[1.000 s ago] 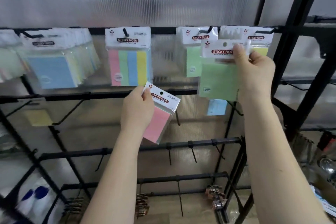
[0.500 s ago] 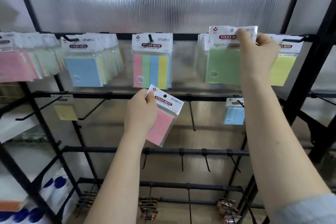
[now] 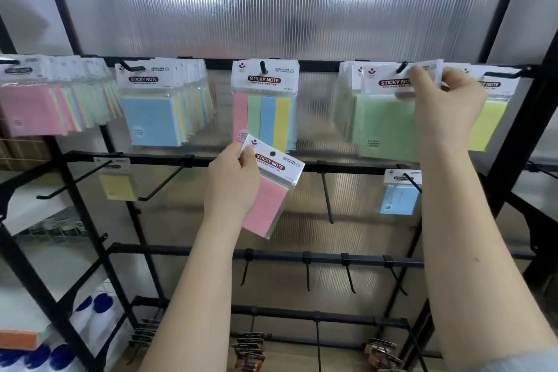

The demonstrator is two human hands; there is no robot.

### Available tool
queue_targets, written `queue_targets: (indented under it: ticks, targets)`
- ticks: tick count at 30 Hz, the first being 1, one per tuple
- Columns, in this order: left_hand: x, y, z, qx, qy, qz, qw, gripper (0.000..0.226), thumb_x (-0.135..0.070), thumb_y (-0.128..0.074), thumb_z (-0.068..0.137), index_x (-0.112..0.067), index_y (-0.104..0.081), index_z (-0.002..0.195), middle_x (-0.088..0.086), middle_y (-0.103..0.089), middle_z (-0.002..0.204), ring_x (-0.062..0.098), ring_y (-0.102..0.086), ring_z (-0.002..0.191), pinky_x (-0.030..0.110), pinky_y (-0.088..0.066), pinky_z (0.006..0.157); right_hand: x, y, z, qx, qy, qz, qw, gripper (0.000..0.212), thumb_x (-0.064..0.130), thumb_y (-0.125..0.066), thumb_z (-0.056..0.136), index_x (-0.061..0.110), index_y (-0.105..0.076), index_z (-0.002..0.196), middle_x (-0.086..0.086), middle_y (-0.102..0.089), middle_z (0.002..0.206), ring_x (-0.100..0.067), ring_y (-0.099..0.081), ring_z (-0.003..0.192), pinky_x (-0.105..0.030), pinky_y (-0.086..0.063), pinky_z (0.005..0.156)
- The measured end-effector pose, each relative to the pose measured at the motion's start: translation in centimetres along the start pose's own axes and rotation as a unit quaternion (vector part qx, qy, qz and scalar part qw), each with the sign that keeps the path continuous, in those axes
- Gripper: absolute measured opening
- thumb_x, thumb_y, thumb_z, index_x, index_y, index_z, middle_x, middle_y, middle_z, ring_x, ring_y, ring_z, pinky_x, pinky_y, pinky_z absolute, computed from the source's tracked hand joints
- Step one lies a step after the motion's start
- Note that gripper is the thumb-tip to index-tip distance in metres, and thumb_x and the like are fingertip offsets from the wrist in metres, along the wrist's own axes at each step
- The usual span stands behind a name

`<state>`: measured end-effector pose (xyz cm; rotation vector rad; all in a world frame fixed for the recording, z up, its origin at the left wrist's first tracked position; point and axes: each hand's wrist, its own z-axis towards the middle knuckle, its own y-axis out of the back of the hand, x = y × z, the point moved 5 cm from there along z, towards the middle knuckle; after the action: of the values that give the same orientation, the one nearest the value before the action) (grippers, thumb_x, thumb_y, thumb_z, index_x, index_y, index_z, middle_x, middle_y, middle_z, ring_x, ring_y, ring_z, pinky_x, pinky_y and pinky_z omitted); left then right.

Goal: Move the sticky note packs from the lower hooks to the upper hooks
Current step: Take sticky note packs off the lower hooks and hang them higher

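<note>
My right hand (image 3: 444, 100) pinches the white header of a green sticky note pack (image 3: 383, 127) at an upper hook (image 3: 402, 67), whose tip pokes through the header. More green packs hang behind it. My left hand (image 3: 231, 181) grips a pink sticky note pack (image 3: 265, 193), tilted, in front of the lower bar (image 3: 169, 160). On the lower hooks hang a small yellow pack (image 3: 116, 186) at the left and a small blue pack (image 3: 398, 193) at the right.
The upper bar also carries pink packs (image 3: 30, 109), blue packs (image 3: 151, 118), a striped four-colour pack (image 3: 264, 118) and a yellow pack (image 3: 489, 124). Bare hooks (image 3: 327, 193) stick out from the lower bars. Black rack posts (image 3: 519, 130) stand at the right; blue-capped bottles (image 3: 90, 311) sit lower left.
My right hand has raised the green pack from below the upper bar onto the upper hook. My left hand with the pink pack has stayed about where it was.
</note>
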<state>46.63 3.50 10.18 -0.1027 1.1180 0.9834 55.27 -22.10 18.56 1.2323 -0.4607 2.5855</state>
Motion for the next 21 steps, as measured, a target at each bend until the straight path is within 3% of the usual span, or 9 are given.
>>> queue_targets:
  ticks: [3, 6, 8, 12, 15, 18, 21]
  targets:
    - [-0.1, 0.1, 0.0, -0.001, 0.000, -0.008, 1.000, 0.036, -0.023, -0.034, 0.100, -0.012, -0.036, 0.066, -0.002, -0.048, 0.068, 0.010, -0.038, 0.057, 0.027, -0.028, 0.052, -0.6, -0.3, 0.1, 0.000, -0.014, 0.020, 1.000, 0.029, 0.016, -0.062, 0.078, 0.015, -0.043, 0.057, 0.000, -0.043, 0.059, -0.010, -0.051, 0.057, -0.017, -0.033, 0.050]
    - [0.0, 0.3, 0.0, -0.001, 0.001, -0.015, 1.000, 0.036, -0.023, -0.034, 0.100, -0.012, -0.035, 0.066, -0.001, -0.049, 0.069, 0.011, -0.038, 0.058, 0.029, -0.029, 0.053, -1.2, -0.8, 0.9, -0.007, -0.026, 0.004, 1.000, 0.022, 0.021, -0.066, 0.077, 0.014, -0.050, 0.062, 0.001, -0.043, 0.060, -0.009, -0.041, 0.059, -0.021, -0.031, 0.055]
    - [-0.1, 0.4, 0.0, 0.001, 0.003, -0.017, 1.000, 0.036, -0.023, -0.034, 0.100, -0.013, -0.036, 0.066, -0.002, -0.050, 0.069, 0.010, -0.040, 0.058, 0.027, -0.029, 0.052, -1.6, -1.1, 1.3, -0.014, -0.032, -0.017, 0.999, 0.030, 0.022, -0.068, 0.078, 0.020, -0.046, 0.058, 0.010, -0.041, 0.056, -0.001, -0.034, 0.050, -0.016, -0.030, 0.051]
    - [-0.4, 0.4, -0.1, 0.003, 0.005, -0.009, 1.000, 0.036, -0.024, -0.034, 0.101, -0.014, -0.037, 0.066, -0.004, -0.051, 0.070, 0.009, -0.042, 0.058, 0.025, -0.030, 0.050, -2.0, -1.8, 1.8, -0.044, -0.028, -0.034, 0.998, 0.031, 0.021, -0.067, 0.080, 0.026, -0.044, 0.061, 0.014, -0.044, 0.059, 0.001, -0.038, 0.052, -0.014, -0.034, 0.055]
    - [-0.3, 0.5, -0.1, 0.003, 0.003, -0.011, 1.000, 0.035, -0.024, -0.034, 0.101, -0.008, -0.043, 0.071, 0.000, -0.055, 0.073, 0.009, -0.043, 0.059, 0.026, -0.031, 0.052, -2.5, -2.0, 1.5, -0.074, -0.032, -0.042, 0.996, 0.008, 0.020, -0.066, 0.081, 0.021, -0.059, 0.085, 0.009, -0.061, 0.080, -0.005, -0.055, 0.073, -0.020, -0.048, 0.072]
    - [-0.4, 0.7, 0.0, 0.001, 0.000, -0.016, 1.000, 0.035, -0.024, -0.034, 0.101, 0.001, -0.048, 0.081, 0.001, -0.057, 0.077, 0.010, -0.043, 0.060, 0.026, -0.031, 0.053, -2.6, -2.1, 0.4, -0.079, -0.028, -0.039, 0.996, 0.038, 0.015, -0.065, 0.083, 0.007, -0.060, 0.119, -0.002, -0.066, 0.110, -0.011, -0.061, 0.100, -0.018, -0.044, 0.090]
    - [-0.2, 1.3, 0.2, -0.008, -0.001, -0.020, 1.000, 0.035, -0.024, -0.034, 0.101, 0.002, -0.045, 0.080, 0.004, -0.055, 0.075, 0.013, -0.041, 0.060, 0.028, -0.030, 0.052, -3.2, -2.4, -1.1, -0.054, -0.038, -0.052, 0.996, 0.059, 0.009, -0.058, 0.089, 0.008, -0.037, 0.144, -0.001, -0.046, 0.145, -0.008, -0.043, 0.132, -0.007, -0.030, 0.099]
